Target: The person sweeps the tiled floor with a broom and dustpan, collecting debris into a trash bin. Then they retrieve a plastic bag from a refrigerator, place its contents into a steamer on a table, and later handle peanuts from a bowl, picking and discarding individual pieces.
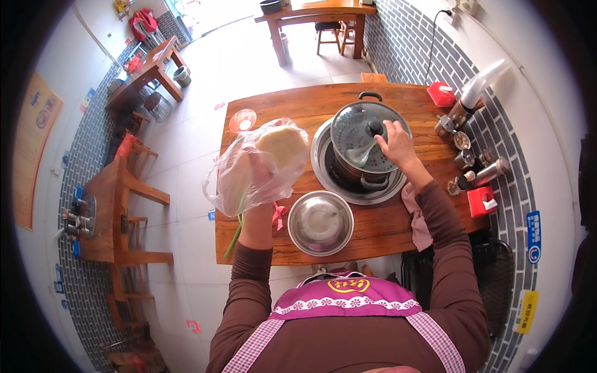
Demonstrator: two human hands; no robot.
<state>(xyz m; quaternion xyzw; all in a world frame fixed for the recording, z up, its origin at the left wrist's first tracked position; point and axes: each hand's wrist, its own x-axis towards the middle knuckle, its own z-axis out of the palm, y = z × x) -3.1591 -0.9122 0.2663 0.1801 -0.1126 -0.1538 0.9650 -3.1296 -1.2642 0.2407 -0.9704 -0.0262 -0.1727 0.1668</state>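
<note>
My left hand (261,175) holds up a thin clear plastic bag (233,172) with a round, pale yellow food item (281,145) in it; the bag partly hides the fingers. Beyond the bag, my right hand (396,143) is at the black knob (374,127) of a glass lid (347,122), its fingers around the knob's right side. The lid lies over a steamer pot (357,175) with black handles, and a pale spoon shows at the glass. The pot stands in a round metal-rimmed recess (322,179). A stainless steel bowl (321,224) sits nearer to me. Green stalks (234,240) lie by my left forearm.
Along the right side of the wooden table (373,247) stand a red tissue box (481,202), another tissue box (440,94), condiment jars (464,159) and stacked plastic cups (472,93). A pink cloth (416,219) lies beside my right forearm. A black chair (494,279) is at the lower right.
</note>
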